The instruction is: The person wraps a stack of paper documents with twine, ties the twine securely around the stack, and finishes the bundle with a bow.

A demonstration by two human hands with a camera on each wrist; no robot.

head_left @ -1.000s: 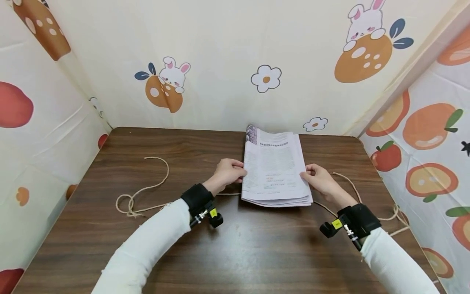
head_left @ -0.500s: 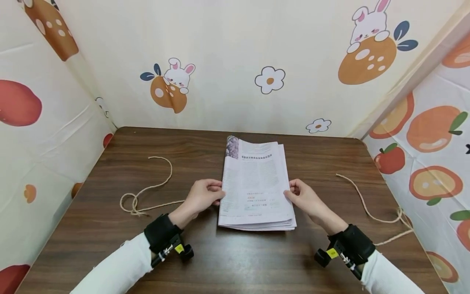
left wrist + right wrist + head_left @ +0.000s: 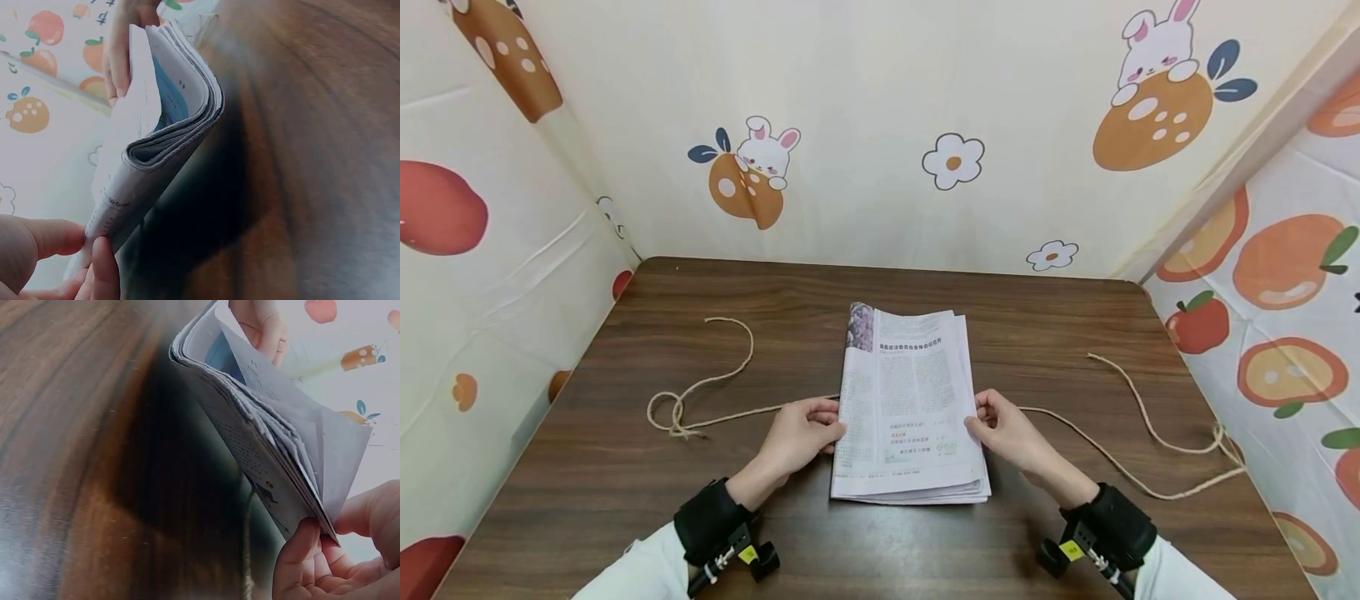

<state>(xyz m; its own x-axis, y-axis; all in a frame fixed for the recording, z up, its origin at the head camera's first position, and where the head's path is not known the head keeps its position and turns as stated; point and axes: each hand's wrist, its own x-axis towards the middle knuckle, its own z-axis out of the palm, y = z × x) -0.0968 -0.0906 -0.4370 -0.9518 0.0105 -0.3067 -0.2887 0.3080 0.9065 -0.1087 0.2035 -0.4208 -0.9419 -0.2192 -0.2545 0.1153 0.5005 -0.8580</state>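
A folded newspaper [image 3: 898, 400] spans the space between both hands, over the middle of a rope [image 3: 733, 414]. My left hand [image 3: 801, 435] pinches its left edge; in the left wrist view, thumb and fingers [image 3: 59, 236] squeeze the folded spine. The right hand [image 3: 1011, 433] pinches the opposite edge, and the right wrist view shows its thumb and fingers [image 3: 300, 553] on either side of the loose page edges. Layers of the newspaper [image 3: 250, 419] gape at the near end, with bluish print inside. Dark shadow lies on the wood beneath it.
The rope runs out to both sides, with a small loop [image 3: 666, 414] at left and a bend [image 3: 1225, 446] near the right table edge. A brown wooden table [image 3: 910, 550] carries everything. Printed curtains [image 3: 865, 192] stand behind and at both sides.
Both hands have drawn the newspaper from the back of the table toward me and to the left, keeping their pinch on its two edges. The rope's ends stay where they lay.
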